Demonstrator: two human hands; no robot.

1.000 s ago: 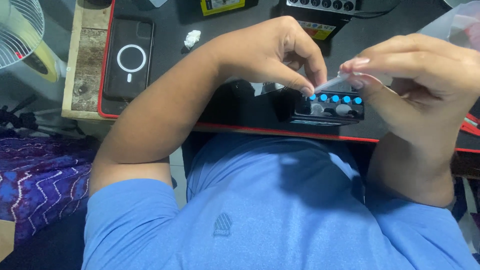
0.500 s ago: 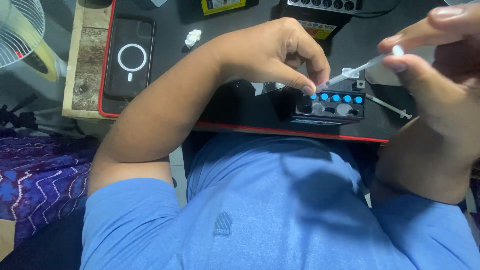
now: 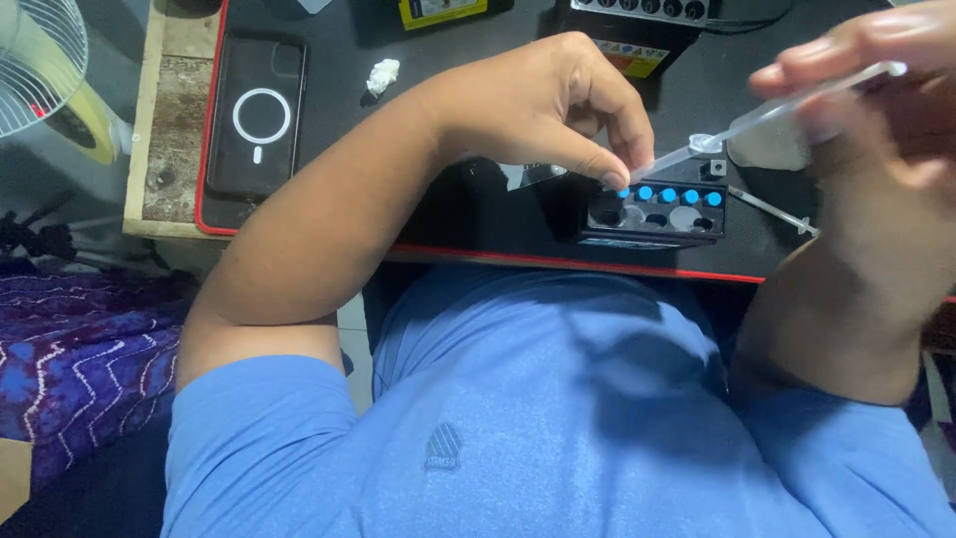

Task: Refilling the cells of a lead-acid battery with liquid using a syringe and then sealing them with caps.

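Observation:
A small black box with a row of blue round caps and several round holes sits near the desk's front edge. My left hand rests its pinched fingertips on the box's left end, by the first blue cap. My right hand is raised at the upper right and holds a clear plastic pipette, tilted, with its tip pointing down toward the box's left side. A thin metal needle-like tool lies on the desk right of the box.
A black phone with a white ring lies at the desk's left on the black mat with red edging. A crumpled white bit sits behind my arm. A white fan stands far left. Boxes line the back.
My right hand has lifted away from the box up to the right, carrying the pipette. My left hand has stayed pinched at the box's left end.

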